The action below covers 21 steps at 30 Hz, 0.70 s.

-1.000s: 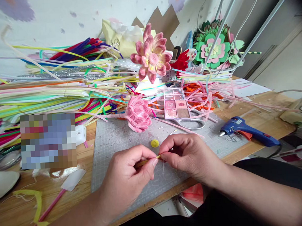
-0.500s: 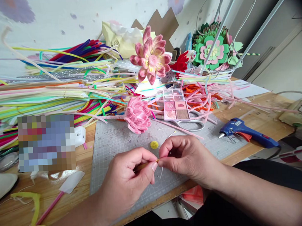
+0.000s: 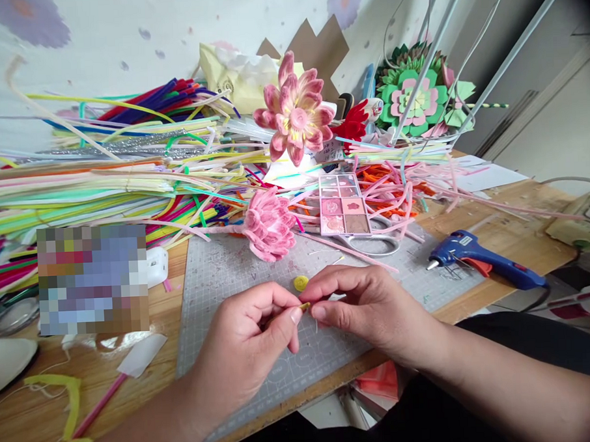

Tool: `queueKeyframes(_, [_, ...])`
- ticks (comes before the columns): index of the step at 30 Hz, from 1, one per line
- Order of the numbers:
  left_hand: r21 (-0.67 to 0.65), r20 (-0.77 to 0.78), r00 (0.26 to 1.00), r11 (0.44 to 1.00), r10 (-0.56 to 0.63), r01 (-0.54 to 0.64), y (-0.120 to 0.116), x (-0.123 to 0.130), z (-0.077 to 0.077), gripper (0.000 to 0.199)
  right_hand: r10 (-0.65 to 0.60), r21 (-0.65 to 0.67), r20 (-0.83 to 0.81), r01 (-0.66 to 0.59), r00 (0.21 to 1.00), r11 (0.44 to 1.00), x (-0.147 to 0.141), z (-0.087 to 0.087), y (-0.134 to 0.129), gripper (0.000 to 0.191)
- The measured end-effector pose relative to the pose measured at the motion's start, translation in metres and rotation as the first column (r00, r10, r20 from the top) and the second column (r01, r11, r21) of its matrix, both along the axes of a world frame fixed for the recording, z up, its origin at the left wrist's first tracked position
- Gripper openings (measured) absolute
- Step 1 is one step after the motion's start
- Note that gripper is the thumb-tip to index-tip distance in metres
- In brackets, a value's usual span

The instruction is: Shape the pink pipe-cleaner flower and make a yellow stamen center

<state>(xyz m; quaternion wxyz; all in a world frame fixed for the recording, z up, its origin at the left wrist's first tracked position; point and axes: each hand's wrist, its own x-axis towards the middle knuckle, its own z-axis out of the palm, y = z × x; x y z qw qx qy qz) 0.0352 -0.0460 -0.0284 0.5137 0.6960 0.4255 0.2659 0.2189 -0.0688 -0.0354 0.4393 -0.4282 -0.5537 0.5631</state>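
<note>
My left hand [image 3: 255, 330] is closed in a pinch on a thin yellow strip [image 3: 304, 306], whose tip sticks out past the thumb and forefinger. The rest of the strip is hidden in the palm. Close against that tip, my right hand [image 3: 364, 302] has its fingers bent, thumb and forefinger near each other; what they hold is too small to make out. A fine white strand [image 3: 316, 326] hangs below the right thumb. Just behind the fingers a small yellow coiled disc [image 3: 300, 283] lies on the grey cutting mat [image 3: 219, 283].
A pink fuzzy flower [image 3: 270, 225] lies beyond my hands, near a makeup palette [image 3: 344, 206] resting over scissors [image 3: 374, 245]. At right is a blue glue gun [image 3: 482, 258]. Bundles of coloured pipe cleaners [image 3: 78, 185] cover the back left. A larger pink flower [image 3: 297, 116] stands behind.
My right fingertips have loosened and spread slightly from the end of the yellow strip. The left hand has risen a little, and more of the strip's tip shows.
</note>
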Motion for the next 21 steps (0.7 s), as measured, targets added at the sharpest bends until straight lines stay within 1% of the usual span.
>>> queueKeyframes(4, [0.017,-0.008,1.0,1.0,-0.018,0.018,-0.0012,-0.0011,-0.0018,0.016,-0.037,0.019,0.053,0.036,0.998,0.999,-0.0034,-0.0007,0.002,0.014])
queueKeyframes(7, [0.042,-0.02,1.0,0.999,-0.02,0.021,-0.0019,-0.0003,-0.002,0.018,-0.058,-0.04,0.046,0.06,0.997,0.997,-0.0058,-0.0004,0.0033,0.016])
queueKeyframes(12, [0.067,-0.033,0.999,0.998,-0.017,0.019,-0.0022,0.0015,-0.0014,0.015,-0.066,-0.205,-0.046,0.055,0.997,0.977,-0.008,0.0018,0.0033,0.026])
queueKeyframes(18, [0.017,-0.028,0.999,0.999,-0.035,0.035,-0.0019,0.0012,0.0001,0.015,-0.042,-0.28,-0.169,-0.007,0.985,0.96,-0.0096,-0.0013,0.0018,0.031])
queueKeyframes(21, [-0.044,0.012,0.999,0.998,-0.044,0.044,-0.0013,0.0001,0.0004,0.016,-0.024,-0.317,-0.234,-0.053,0.972,0.947,-0.0098,-0.0042,0.0037,0.033])
